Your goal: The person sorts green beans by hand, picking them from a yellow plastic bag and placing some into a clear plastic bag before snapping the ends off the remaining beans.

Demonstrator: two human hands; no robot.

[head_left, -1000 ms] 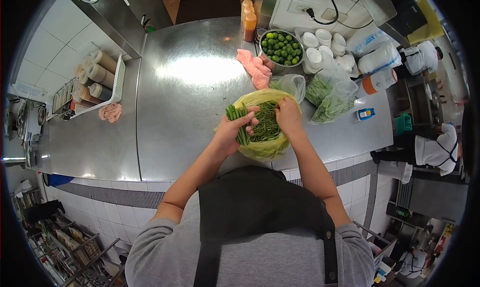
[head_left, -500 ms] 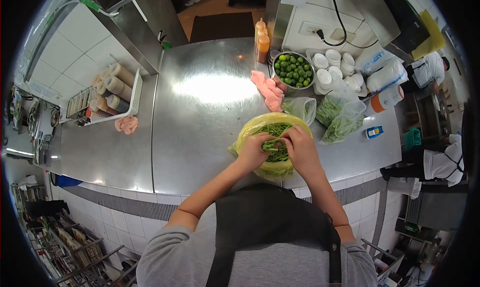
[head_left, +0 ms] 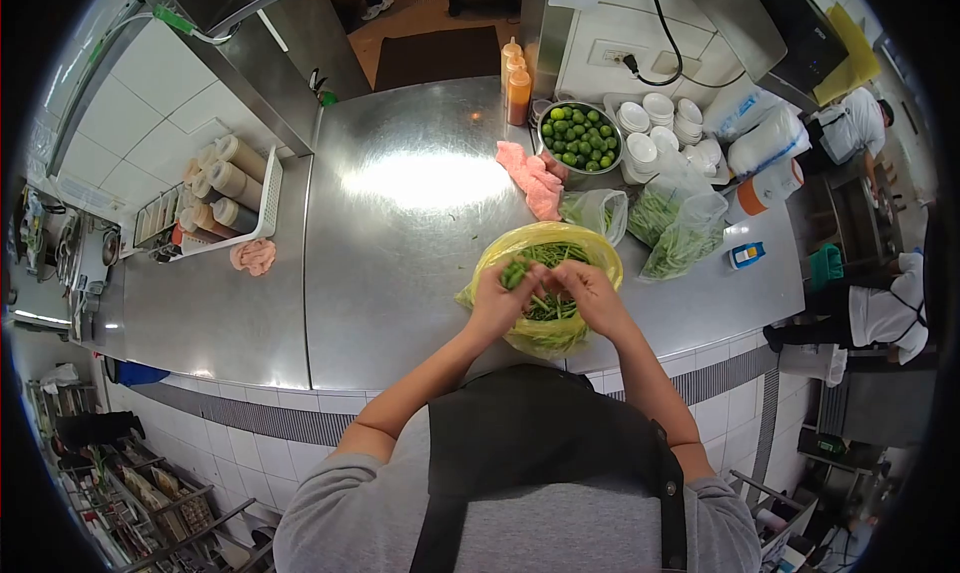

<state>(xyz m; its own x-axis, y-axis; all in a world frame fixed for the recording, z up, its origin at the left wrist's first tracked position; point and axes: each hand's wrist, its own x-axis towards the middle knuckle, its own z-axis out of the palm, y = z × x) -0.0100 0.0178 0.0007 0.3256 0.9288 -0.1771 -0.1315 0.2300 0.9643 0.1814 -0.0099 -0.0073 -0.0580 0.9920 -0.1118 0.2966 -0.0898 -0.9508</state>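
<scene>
A yellow plastic bag point(head_left: 592, 253) full of green beans point(head_left: 553, 306) stands open on the steel counter point(head_left: 400, 263) right in front of me. Over its mouth, my left hand point(head_left: 497, 300) is closed on a small bunch of green beans point(head_left: 515, 270) whose cut ends stick up. My right hand point(head_left: 590, 293) is beside it, fingertips pinching beans at the bunch.
Clear bags of beans point(head_left: 672, 228) lie to the right, with a metal bowl of limes point(head_left: 581, 139), stacked white cups point(head_left: 662, 128), sauce bottles point(head_left: 517, 85) and a pink cloth point(head_left: 532, 176) behind. A tray of cylinders point(head_left: 225, 188) sits at the left. Another person point(head_left: 880, 308) stands at far right.
A second ago my left hand held a long bunch at the bag's left side; both hands then came together over the bag, and the bunch now points up between them.
</scene>
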